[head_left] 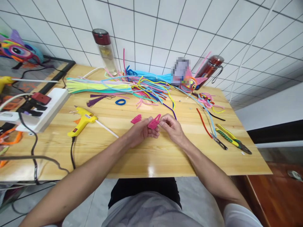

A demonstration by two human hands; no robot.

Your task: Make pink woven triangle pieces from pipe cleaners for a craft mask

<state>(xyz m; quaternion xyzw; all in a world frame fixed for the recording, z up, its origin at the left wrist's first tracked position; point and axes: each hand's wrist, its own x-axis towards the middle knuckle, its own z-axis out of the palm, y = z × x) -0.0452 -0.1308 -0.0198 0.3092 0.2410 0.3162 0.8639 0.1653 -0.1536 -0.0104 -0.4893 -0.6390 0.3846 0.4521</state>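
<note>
Above the middle of the wooden table, my left hand (145, 130) holds a flat, zigzag-bent pink pipe cleaner (153, 123) between thumb and fingers. My right hand (172, 128) pinches the same piece from its right side, at the loose end that sticks up. A second folded pink pipe cleaner piece (136, 119) lies on the table just behind my left hand. Behind both hands spreads a pile of pipe cleaners (151, 88) in many colours, with a small blue ring (120, 101) and a purple tassel (96, 100) in front of it.
To the left are a yellow glue gun (82, 121) with its cord and a white power strip (50, 108). Thread snips (219, 142) and pliers (233, 138) lie right. Along the tiled wall stand a glass bottle (107, 55), a dark red flask (209, 71) and a colourful figure (189, 83).
</note>
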